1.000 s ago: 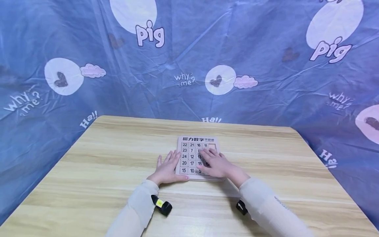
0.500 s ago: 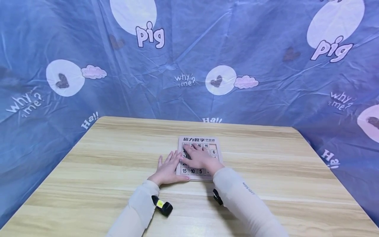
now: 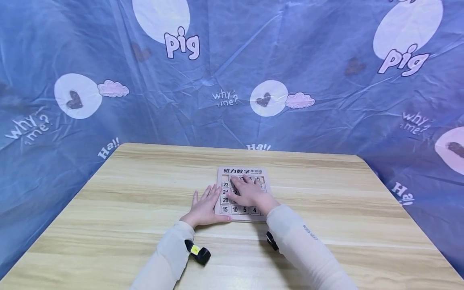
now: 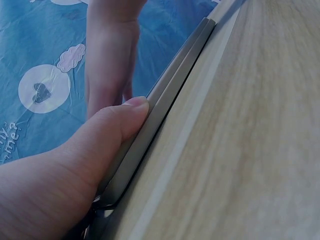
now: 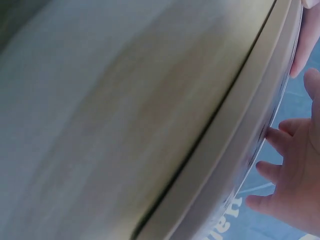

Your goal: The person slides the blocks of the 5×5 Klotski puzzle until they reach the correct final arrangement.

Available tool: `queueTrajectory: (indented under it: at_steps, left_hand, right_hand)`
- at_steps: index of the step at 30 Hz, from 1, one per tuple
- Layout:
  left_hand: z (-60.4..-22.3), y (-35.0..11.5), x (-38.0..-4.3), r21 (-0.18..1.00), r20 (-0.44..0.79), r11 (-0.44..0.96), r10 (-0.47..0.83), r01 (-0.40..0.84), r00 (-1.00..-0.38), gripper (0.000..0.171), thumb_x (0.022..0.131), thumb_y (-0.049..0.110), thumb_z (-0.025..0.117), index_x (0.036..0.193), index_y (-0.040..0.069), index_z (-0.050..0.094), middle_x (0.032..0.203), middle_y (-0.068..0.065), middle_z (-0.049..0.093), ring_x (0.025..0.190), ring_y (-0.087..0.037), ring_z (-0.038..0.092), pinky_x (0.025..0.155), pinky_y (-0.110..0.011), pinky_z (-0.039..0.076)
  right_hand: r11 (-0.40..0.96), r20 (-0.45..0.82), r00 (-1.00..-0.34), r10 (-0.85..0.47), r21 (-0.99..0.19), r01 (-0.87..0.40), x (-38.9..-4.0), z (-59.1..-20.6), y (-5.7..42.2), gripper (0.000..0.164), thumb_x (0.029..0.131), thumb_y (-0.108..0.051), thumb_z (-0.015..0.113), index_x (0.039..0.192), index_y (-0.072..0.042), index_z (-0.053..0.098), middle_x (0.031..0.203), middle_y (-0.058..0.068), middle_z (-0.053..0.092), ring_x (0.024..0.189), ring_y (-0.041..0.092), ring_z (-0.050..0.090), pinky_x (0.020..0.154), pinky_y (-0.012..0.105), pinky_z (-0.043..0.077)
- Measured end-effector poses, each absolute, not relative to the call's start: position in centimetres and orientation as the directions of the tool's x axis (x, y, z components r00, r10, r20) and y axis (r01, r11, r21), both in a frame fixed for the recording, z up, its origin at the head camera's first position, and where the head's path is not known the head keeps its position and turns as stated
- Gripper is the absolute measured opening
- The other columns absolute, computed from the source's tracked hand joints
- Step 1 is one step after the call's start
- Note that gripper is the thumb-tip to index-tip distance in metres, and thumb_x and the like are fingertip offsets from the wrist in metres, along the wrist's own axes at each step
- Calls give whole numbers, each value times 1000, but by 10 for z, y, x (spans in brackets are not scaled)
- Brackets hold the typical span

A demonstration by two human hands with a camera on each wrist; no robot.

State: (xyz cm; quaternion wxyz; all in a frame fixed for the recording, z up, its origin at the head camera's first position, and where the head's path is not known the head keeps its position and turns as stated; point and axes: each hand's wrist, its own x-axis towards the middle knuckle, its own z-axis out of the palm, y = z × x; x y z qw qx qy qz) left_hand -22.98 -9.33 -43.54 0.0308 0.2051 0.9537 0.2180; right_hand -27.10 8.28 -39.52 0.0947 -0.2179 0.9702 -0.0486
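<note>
A sliding number puzzle (image 3: pixel 242 171) with numbered tiles in a pale frame lies flat on the wooden table. My left hand (image 3: pixel 206 209) rests at its lower left corner, fingers spread straight along the left side. In the left wrist view, the thumb (image 4: pixel 131 111) presses the frame's near edge. My right hand (image 3: pixel 250 193) spreads over the upper tiles, fingertips on the top row. From the right wrist view, the right-hand fingers (image 5: pixel 270 171) look extended, one tip touching the puzzle's face. A gap (image 3: pixel 225 177) shows at the top left; several middle tiles are hidden under the right hand.
The wooden table (image 3: pixel 145 177) extends on all sides of the puzzle. A blue printed cloth (image 3: pixel 203 72) hangs behind and beside it. Black straps with small devices (image 3: pixel 201 254) sit on both wrists.
My right hand swept left across the puzzle, then came slightly back right. The top row tiles slid right, so the gap passed from the top right to the top left. My left hand stayed put.
</note>
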Motion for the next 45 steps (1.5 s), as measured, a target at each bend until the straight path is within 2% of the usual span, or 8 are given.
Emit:
queueTrajectory:
  at_steps: [7, 12, 21, 29, 39, 45]
  left_hand:
    - [-435, -93, -230, 434, 28, 818, 406, 377, -914, 106, 61, 71, 53, 138, 7, 18, 141, -13, 12, 128, -26, 5, 95, -54, -8]
    - [-437, -93, -230, 426, 24, 823, 404, 375, -915, 106, 61, 71, 53, 138, 7, 17, 142, -12, 12, 128, -26, 4, 95, -53, -8]
    - [-437, -93, -229, 418, 40, 822, 407, 386, -912, 107, 61, 71, 53, 138, 7, 17, 141, -12, 11, 128, -27, 5, 95, -55, -7]
    - [-435, -94, -228, 412, 48, 826, 403, 386, -914, 105, 61, 66, 58, 138, 7, 18, 141, -13, 14, 128, -28, 6, 94, -56, -6]
    - [-436, -94, -228, 404, 39, 832, 399, 379, -916, 104, 62, 66, 57, 138, 8, 17, 141, -13, 14, 128, -27, 6, 95, -55, -6]
    - [-434, -94, -228, 419, 41, 823, 405, 384, -913, 101, 64, 61, 59, 137, 5, 18, 141, -15, 14, 128, -28, 6, 94, -56, -6]
  right_hand:
    - [892, -150, -884, -442, -176, -416, -267, -394, 90, 69, 86, -56, 29, 138, -12, 19, 140, 4, 21, 126, 32, 11, 97, 54, 6]
    - [867, -118, -865, -488, -183, -464, -257, -392, 93, 68, 87, -55, 29, 138, -12, 19, 139, 4, 22, 126, 32, 12, 95, 57, 8]
    - [743, -71, -742, -667, -148, -653, -215, -387, 94, 68, 87, -56, 25, 138, -12, 19, 139, 4, 23, 126, 31, 14, 96, 55, 10]
    - [651, -75, -648, -758, -145, -745, -188, -390, 92, 65, 87, -53, 30, 137, -13, 24, 137, 3, 27, 126, 29, 17, 95, 57, 12]
    - [689, -87, -683, -725, -123, -715, -192, -392, 84, 67, 85, -56, 31, 137, -13, 25, 137, 5, 28, 125, 31, 16, 96, 55, 11]
    - [715, -102, -709, -698, -145, -684, -201, -394, 83, 73, 83, -62, 23, 138, -14, 22, 138, 4, 25, 126, 30, 13, 96, 55, 10]
